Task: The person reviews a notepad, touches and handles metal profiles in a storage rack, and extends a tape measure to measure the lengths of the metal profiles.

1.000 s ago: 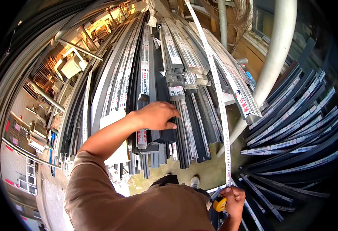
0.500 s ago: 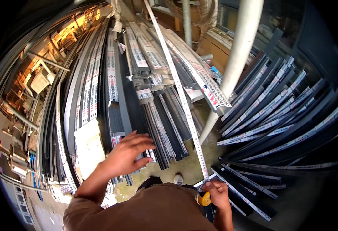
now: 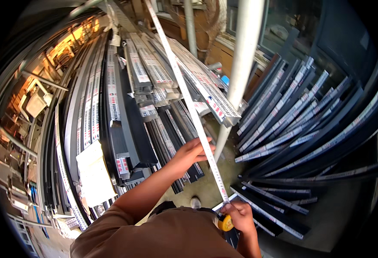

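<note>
My right hand (image 3: 239, 216) is closed around a tape measure with a yellow case (image 3: 226, 223), low in the view in front of my body. Its long white blade (image 3: 190, 105) is pulled out and slants up and away to the top edge. My left hand (image 3: 193, 153) reaches across to the blade partway along, fingers stretched out behind it. The blade hides part of those fingers, and the hand does not grip anything I can see. Beyond the left arm lie stacked long metal profiles (image 3: 146, 56) with printed film.
Pale papers (image 3: 92, 172) lie on the profiles at the left. A white post (image 3: 243, 51) rises right of the blade. More dark profiles (image 3: 283, 103) lean in a fan at the right, and others (image 3: 275, 206) lie below them. My shoe (image 3: 195, 202) shows on the floor.
My left hand has moved right, from over the profiles to the tape blade. The right hand still holds the tape measure; the whole view has shifted slightly.
</note>
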`<state>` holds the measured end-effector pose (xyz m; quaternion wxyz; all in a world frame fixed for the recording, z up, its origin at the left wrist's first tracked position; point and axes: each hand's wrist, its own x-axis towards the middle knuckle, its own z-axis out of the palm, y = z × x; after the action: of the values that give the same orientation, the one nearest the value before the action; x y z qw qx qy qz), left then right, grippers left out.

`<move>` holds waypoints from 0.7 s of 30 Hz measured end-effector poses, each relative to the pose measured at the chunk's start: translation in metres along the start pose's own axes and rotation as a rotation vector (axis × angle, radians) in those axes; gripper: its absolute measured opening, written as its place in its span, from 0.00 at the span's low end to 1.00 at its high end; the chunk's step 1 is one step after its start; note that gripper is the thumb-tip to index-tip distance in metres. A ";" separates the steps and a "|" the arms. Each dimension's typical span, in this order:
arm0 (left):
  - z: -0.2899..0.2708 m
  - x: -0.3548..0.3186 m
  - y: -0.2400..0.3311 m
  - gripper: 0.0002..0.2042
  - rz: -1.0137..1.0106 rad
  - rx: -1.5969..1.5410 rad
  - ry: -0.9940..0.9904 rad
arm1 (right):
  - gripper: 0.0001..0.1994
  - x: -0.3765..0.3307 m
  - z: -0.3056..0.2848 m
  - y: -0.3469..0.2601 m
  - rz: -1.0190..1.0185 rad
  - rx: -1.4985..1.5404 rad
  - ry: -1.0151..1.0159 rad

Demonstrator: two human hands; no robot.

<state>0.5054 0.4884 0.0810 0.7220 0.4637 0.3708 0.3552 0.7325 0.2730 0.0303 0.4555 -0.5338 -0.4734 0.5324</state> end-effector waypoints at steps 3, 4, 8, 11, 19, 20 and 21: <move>0.027 0.046 0.010 0.40 -0.078 -0.242 0.021 | 0.14 -0.010 -0.013 -0.004 -0.045 -0.036 0.034; 0.040 0.056 0.017 0.42 -0.068 -0.247 0.029 | 0.16 -0.015 -0.014 -0.010 -0.056 -0.052 0.075; 0.057 0.087 0.033 0.38 -0.073 -0.349 0.104 | 0.16 -0.026 -0.017 -0.006 -0.042 -0.065 0.175; 0.064 0.092 0.048 0.25 0.017 -0.310 0.111 | 0.17 -0.028 -0.020 -0.008 -0.044 -0.064 0.187; 0.044 0.035 0.125 0.18 0.104 -0.570 0.048 | 0.13 -0.044 -0.029 -0.046 0.133 0.037 0.277; 0.034 0.029 0.130 0.17 0.089 -0.575 0.042 | 0.12 -0.041 -0.032 -0.046 0.099 0.049 0.247; 0.027 0.023 0.131 0.17 0.095 -0.570 0.044 | 0.12 -0.037 -0.034 -0.046 0.066 0.062 0.217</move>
<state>0.5172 0.5392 0.2065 0.7977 0.2512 0.2495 0.4882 0.7662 0.2428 0.0812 0.5025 -0.5892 -0.3870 0.5006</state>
